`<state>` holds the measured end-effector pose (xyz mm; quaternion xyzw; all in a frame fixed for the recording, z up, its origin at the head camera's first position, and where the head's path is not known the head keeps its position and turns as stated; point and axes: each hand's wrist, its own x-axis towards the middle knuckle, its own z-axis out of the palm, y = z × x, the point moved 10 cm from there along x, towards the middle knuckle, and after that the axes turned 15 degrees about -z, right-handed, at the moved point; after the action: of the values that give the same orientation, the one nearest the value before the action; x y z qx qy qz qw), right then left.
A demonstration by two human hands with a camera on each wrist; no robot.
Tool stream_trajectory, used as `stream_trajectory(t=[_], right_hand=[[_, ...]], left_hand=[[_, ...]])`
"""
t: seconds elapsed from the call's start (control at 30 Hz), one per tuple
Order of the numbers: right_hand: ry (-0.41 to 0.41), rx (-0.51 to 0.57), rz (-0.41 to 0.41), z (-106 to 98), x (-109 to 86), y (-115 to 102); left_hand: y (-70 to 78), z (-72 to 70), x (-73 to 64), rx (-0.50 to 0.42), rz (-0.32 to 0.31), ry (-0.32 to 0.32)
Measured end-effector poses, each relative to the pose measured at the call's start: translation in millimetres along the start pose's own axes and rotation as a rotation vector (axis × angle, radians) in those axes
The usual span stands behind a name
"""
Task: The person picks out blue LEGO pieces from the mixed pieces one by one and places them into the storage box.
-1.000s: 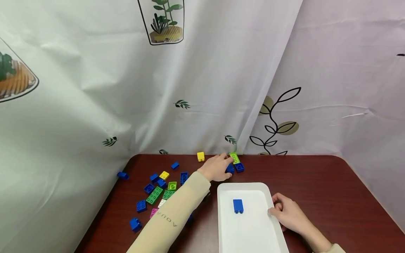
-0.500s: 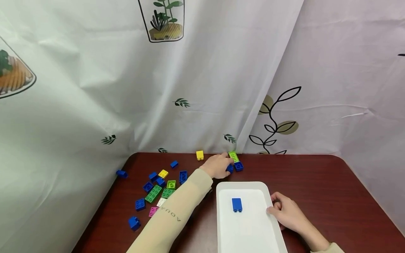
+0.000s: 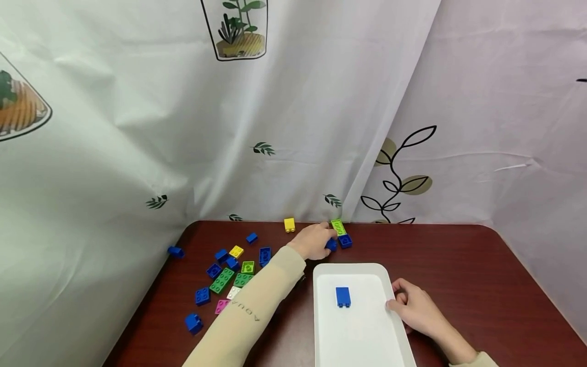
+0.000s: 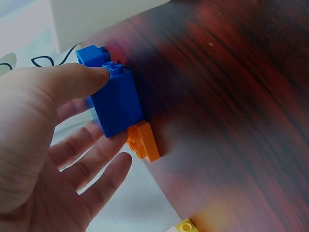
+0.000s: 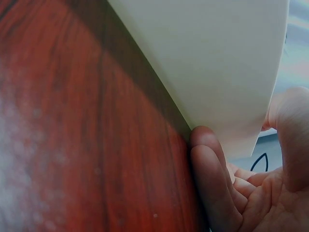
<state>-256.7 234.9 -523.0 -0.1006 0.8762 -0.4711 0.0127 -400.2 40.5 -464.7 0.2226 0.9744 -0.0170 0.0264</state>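
Note:
At the far side of the table, my left hand [image 3: 314, 241] pinches a blue toy brick [image 4: 118, 101]. Its thumb lies against the brick's near face by the studs, and fingers reach round behind. Close beyond are another blue brick [image 3: 345, 241], a lime-green brick [image 3: 338, 227] and an orange brick [image 4: 145, 141], which the hand hides in the head view. My right hand [image 3: 419, 308] grips the right edge of a white tray [image 3: 357, 341], thumb over the rim and fingers underneath. One blue brick [image 3: 343, 296] lies inside the tray.
Several loose bricks lie left of the tray, among them a green brick [image 3: 222, 281], a pink brick [image 3: 222, 306] and a yellow brick [image 3: 236, 252]. Another yellow brick [image 3: 289, 225] stands at the back edge. A printed curtain [image 3: 293, 112] hangs behind the dark wooden table [image 3: 481, 285].
The head view has shifted slightly. My left hand has stayed at the blue brick with only a small movement of its fingers. The right hand and the tray have hardly moved.

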Motion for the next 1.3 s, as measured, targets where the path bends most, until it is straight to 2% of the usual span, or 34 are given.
stream_trajectory(t=[0.17,0.37,0.5,0.7,0.8,0.97,1.3], right_hand=[[-0.002,0.001,0.002,0.6,0.1,-1.2],[0.000,-0.007,-0.001,-0.4,0.1,-2.5],[0.000,-0.007,0.002,-1.1,-0.7,-2.3],[-0.001,0.003,0.008,-1.0,-1.4,-1.8],[-0.002,0.004,0.013,-0.6,-1.1,-1.5],[-0.003,0.012,0.008,-0.2,-2.2,-2.5],[-0.001,0.008,0.013,-0.1,-2.2,-1.2]], left_hand=[[-8.6,-5.0,-8.1,-0.061,-0.003,0.031],[-13.5,-18.2,-27.8,-0.155,0.004,0.077],[-9.6,-29.9,-46.0,-0.205,0.037,0.137],[3.8,-44.7,-75.1,-0.224,0.093,0.238],[11.9,-50.7,-88.1,-0.230,0.123,0.262],[24.1,-53.0,-103.8,-0.213,0.164,0.228],[37.3,-37.0,-120.1,-0.119,0.188,0.104]])
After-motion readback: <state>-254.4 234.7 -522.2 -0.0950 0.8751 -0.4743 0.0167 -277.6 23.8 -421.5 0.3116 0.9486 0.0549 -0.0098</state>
